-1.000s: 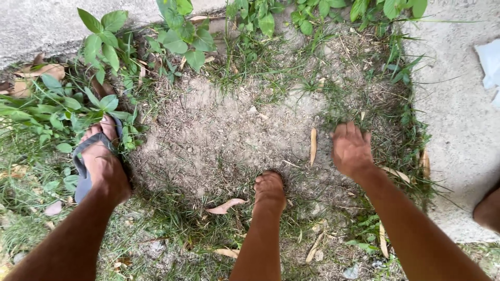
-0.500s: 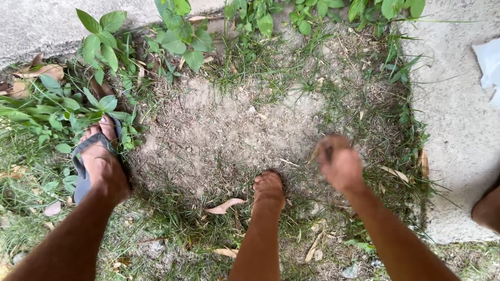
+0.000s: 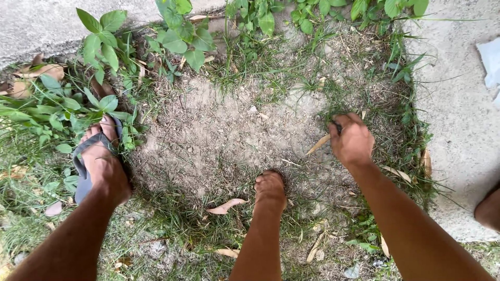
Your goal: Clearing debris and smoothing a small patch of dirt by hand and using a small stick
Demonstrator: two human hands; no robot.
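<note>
- Head view, nearest first: several dry tan leaves lie in the thin grass at the bottom – one narrow curled leaf (image 3: 314, 250) and one flat pale leaf (image 3: 227, 252) – none of them picked up.
- A broader pinkish-brown fallen leaf (image 3: 225, 206) rests just beside the bare foot (image 3: 269, 188), which stands at the near edge of the sandy bare patch of soil (image 3: 224, 135).
- To the left, the other foot wears a grey rubber flip-flop (image 3: 80, 171), its toes among broad green weeds (image 3: 57, 112).
- The right hand (image 3: 353, 140) is curled into a loose fist, fingers closed over one end of a long dry yellow-brown leaf (image 3: 319, 144), which sticks out to the left, low over the soil. The left hand is out of sight.
- By my judgement one leaf is in hand and the middle of the patch looks mostly free of leaves; more dry leaves (image 3: 424, 161) remain at the right grass edge.
- Farthest: leafy green plants (image 3: 182, 36) along the grey concrete (image 3: 458, 104).
- A crumpled white sheet or bag (image 3: 489, 62) lies on the concrete at the right edge; no label or sign shows.
</note>
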